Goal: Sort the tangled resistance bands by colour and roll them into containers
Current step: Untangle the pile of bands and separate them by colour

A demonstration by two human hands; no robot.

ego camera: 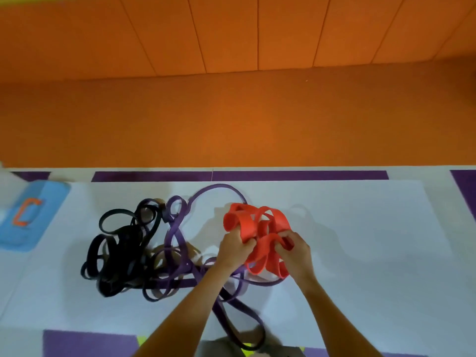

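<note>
A bundle of red-orange resistance bands [260, 228] sits on the white floor mat [373, 240], right of centre. My left hand [235, 247] grips its left loops and my right hand [295, 249] pinches loops on its right side. Purple bands [177, 243] sprawl in long loops in the middle, running under the red bundle and back toward me. A heap of black bands [116, 256] lies to the left, tangled with the purple ones.
A blue lid or tray with an orange letter C [28, 215] lies at the far left. Orange padded flooring and wall [231, 112] lie beyond the mat. Purple mat tiles border the white area.
</note>
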